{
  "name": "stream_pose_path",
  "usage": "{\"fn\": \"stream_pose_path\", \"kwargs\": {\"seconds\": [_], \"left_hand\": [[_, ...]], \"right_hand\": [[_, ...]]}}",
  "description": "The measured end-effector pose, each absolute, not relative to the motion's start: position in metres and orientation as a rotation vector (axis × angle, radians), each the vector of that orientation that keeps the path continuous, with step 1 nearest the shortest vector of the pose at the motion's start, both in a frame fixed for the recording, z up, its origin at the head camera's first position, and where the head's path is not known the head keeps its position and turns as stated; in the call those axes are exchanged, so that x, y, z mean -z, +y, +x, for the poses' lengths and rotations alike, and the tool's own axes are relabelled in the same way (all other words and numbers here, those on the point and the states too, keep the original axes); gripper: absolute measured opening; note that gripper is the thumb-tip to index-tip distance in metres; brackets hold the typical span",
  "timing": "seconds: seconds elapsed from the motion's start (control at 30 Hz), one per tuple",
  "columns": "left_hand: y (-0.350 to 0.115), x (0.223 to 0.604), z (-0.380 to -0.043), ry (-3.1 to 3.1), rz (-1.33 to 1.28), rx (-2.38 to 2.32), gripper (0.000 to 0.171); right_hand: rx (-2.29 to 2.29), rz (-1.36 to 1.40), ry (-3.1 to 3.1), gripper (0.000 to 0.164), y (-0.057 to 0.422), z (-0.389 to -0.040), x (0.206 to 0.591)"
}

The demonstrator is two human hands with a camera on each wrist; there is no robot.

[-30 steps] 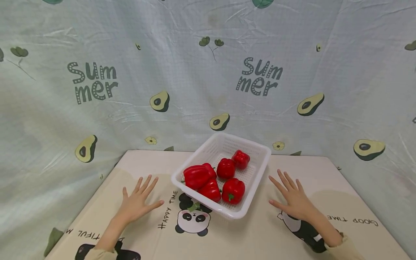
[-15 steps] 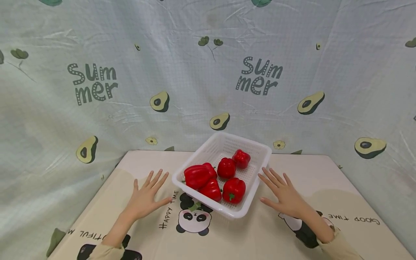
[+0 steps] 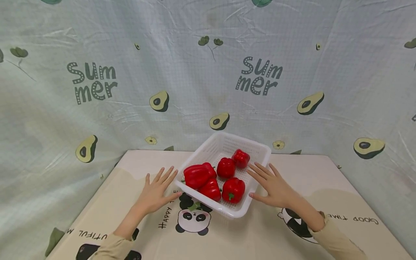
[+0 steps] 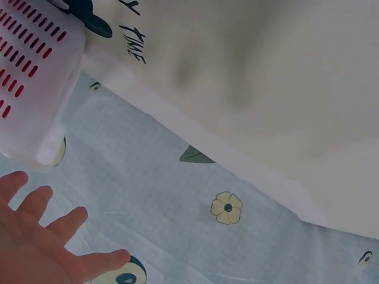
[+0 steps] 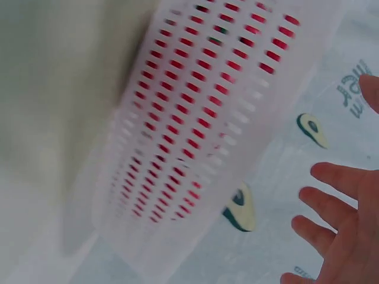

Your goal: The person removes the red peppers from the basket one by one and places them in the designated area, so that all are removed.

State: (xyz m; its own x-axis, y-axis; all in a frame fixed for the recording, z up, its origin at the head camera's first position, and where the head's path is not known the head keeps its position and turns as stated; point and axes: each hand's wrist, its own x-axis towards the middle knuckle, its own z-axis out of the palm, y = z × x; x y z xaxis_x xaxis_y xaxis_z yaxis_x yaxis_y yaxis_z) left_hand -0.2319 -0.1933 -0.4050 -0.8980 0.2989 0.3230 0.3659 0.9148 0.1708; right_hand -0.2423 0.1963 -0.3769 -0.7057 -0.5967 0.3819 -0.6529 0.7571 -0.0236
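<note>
A white slotted plastic basket (image 3: 256, 144) stands turned at an angle on the table and holds several red bell peppers (image 3: 233, 190). My left hand (image 3: 156, 195) hovers with spread fingers by the basket's left corner; whether the fingertips touch the rim I cannot tell. In the head view my right hand (image 3: 276, 189) overlaps the basket's right rim, fingers spread and holding nothing. The left wrist view has the left hand (image 4: 47, 236) apart from the basket wall (image 4: 35, 89). The right wrist view shows the right hand (image 5: 337, 219) beside the slotted side (image 5: 189, 118), with a gap between them.
The table (image 3: 247, 242) wears a pale cover printed with pandas and lettering. Behind it hangs a light cloth (image 3: 182, 72) printed with avocados and "summer", which also runs along both sides.
Both hands have moved inward towards the basket, the left one to the right and the right one to the left. The basket and bell peppers have stayed in place.
</note>
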Motion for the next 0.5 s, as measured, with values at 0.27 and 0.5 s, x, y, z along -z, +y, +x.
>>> {"fn": "stream_pose_path", "kwargs": {"seconds": [0.27,0.5], "left_hand": [[-0.185,0.409,-0.244,-2.771,-0.495,0.329,0.070],[-0.181,0.415,-0.249,-2.772,-0.496,0.304,0.069]], "right_hand": [[-0.209,1.035,-2.634,0.065,0.169,-0.256,0.340],[-0.203,1.068,-2.675,0.061,0.144,-0.268,0.330]]}}
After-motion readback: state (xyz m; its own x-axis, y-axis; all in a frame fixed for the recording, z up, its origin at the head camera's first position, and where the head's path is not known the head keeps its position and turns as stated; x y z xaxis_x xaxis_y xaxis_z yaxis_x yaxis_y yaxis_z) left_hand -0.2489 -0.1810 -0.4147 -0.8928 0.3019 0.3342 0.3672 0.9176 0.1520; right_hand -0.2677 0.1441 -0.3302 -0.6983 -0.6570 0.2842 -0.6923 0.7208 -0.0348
